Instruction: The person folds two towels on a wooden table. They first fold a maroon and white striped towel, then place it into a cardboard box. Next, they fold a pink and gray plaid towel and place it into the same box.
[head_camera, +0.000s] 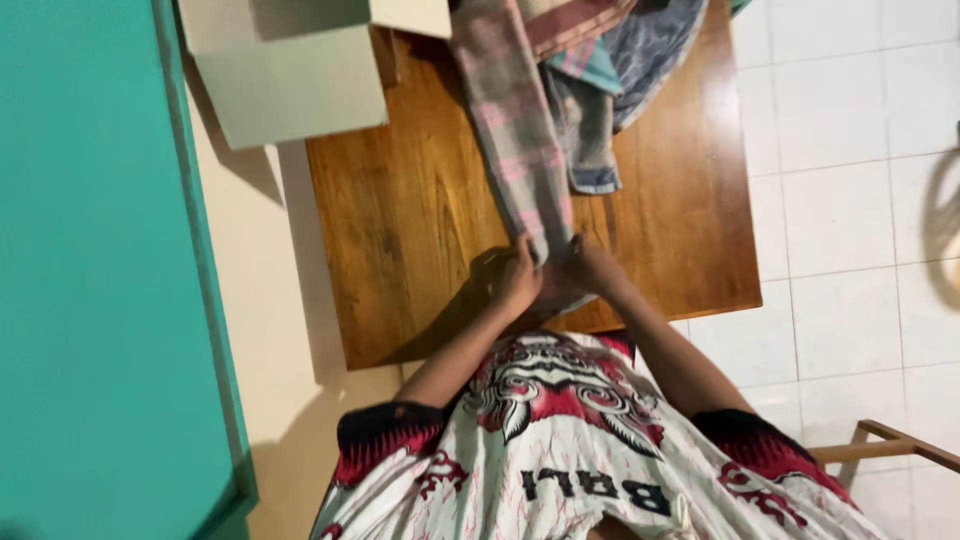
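Both hands pinch the near end of a pink-and-grey plaid cloth at the wooden desk edge: left hand and right hand each closed on it, nearly touching. Other folded fabrics lie behind. A pale open cardboard box sits at the desk's far-left corner.

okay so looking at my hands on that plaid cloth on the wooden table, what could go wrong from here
Both hands, left hand and right hand, grip the plaid cloth at the near table edge. Its far end lies among the pile of other cloths, so a pull might drag them along. The cardboard box overhangs the table's far corner and could tip if bumped.
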